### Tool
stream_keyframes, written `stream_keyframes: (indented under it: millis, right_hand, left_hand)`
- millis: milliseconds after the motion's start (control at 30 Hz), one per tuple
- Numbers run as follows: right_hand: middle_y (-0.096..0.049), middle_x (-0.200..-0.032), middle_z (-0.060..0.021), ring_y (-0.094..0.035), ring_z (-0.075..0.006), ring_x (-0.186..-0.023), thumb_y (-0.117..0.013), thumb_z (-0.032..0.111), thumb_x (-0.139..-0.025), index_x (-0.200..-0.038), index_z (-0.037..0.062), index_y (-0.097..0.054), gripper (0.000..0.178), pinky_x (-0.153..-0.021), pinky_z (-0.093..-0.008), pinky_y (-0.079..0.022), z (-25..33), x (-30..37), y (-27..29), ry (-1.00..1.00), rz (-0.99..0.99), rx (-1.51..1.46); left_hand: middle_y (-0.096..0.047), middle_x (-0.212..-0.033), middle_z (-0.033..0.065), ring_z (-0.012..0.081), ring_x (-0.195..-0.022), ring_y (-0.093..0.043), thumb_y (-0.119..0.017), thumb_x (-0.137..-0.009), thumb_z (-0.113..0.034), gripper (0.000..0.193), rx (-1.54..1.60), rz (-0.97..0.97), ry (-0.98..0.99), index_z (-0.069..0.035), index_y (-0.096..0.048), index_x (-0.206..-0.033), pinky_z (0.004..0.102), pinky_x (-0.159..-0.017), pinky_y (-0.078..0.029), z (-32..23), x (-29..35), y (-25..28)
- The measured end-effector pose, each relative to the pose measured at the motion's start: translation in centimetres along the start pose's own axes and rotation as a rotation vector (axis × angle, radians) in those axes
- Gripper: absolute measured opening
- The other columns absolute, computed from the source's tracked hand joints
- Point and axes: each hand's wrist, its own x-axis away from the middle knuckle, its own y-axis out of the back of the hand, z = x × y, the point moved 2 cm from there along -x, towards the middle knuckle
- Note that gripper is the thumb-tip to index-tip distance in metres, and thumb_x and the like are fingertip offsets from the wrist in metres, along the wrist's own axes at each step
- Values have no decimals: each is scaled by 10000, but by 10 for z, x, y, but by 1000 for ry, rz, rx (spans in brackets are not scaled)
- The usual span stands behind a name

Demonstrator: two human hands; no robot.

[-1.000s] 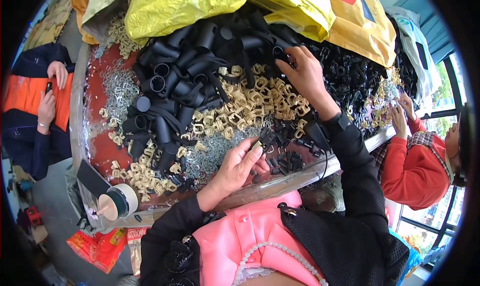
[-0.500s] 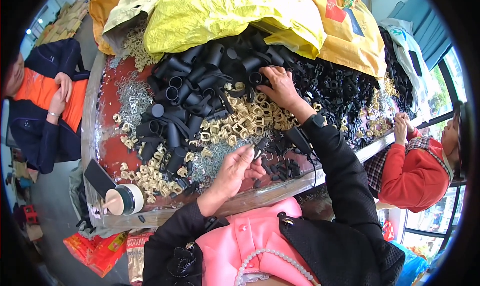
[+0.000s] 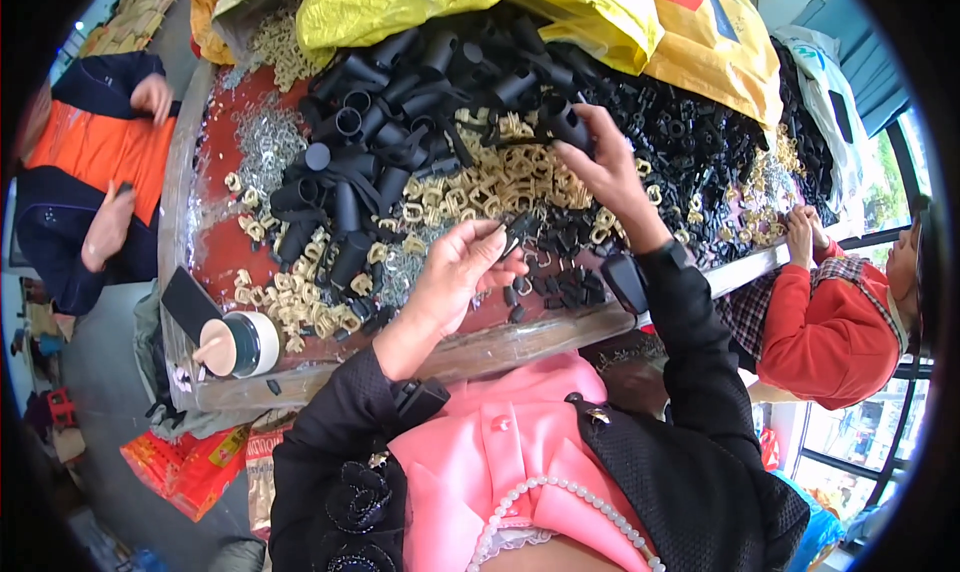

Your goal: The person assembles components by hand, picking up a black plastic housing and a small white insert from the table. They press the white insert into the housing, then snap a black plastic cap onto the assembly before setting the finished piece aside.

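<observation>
My right hand (image 3: 608, 167) grips a black plastic tube (image 3: 563, 124), its thumb and fingers around the near side, just above the heap. Between the thumb and fingertips of my left hand (image 3: 462, 270) is a small black plastic part (image 3: 518, 230), held over the near part of the table. Below and beyond the hands lie a pile of cream-coloured plastic clips (image 3: 500, 187), silvery metal hooks (image 3: 400, 270) and small black pieces (image 3: 570, 287). More black tubes (image 3: 345, 207) are heaped at the left and far middle.
Yellow sacks (image 3: 480, 7) cover the far side. A lidded jar (image 3: 255, 342) and a dark flat panel (image 3: 195, 304) stand at the near left corner by the wooden table edge (image 3: 500, 347). One person (image 3: 105, 152) is at the left, another (image 3: 830, 332) at the right.
My right hand has come away from the heap, rightward and nearer, with a black tube. My left hand keeps its pinch on the small part. The person at the left has moved their hands apart.
</observation>
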Motion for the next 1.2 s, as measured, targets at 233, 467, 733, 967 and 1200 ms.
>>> stream_keyframes:
  millis: [233,467,733,967,1200]
  right_hand:
    - [-480,-832,-71,-458,-141,-748,-596,130,-716,-910,-6,-511,251,-627,-240,-362,36,66,15,168,472,-249]
    - [-483,-840,-87,-464,-173,-726,-617,133,-700,-926,13,-557,262,-597,-261,-383,24,82,-9,266,305,-59]
    - [-494,-842,-92,-479,-200,-758,-632,135,-681,-950,32,-579,293,-634,-296,-403,26,92,-34,346,181,109]
    - [-506,-847,-93,-484,-215,-764,-632,114,-673,-951,25,-577,297,-663,-302,-400,21,93,-38,401,178,181]
    - [-507,-851,-97,-485,-210,-751,-649,120,-656,-931,20,-571,303,-658,-302,-398,15,92,-41,449,105,237]
  left_hand:
    - [-564,-822,73,141,-674,-580,-524,-809,-137,300,-28,-17,44,20,-456,-1056,202,-576,-485,-2,5,1]
    - [-559,-817,44,116,-640,-564,-538,-799,-124,283,-82,-22,84,20,-483,-1036,184,-554,-471,1,9,-5]
    - [-561,-818,46,85,-633,-550,-576,-779,-171,287,-140,75,156,18,-517,-987,178,-568,-464,14,7,2]
    - [-573,-826,53,93,-669,-563,-565,-786,-161,304,19,36,214,18,-509,-1026,187,-597,-467,14,4,5]
    - [-573,-804,61,100,-656,-563,-561,-784,-127,291,-57,36,175,19,-508,-1030,189,-585,-467,13,0,5]
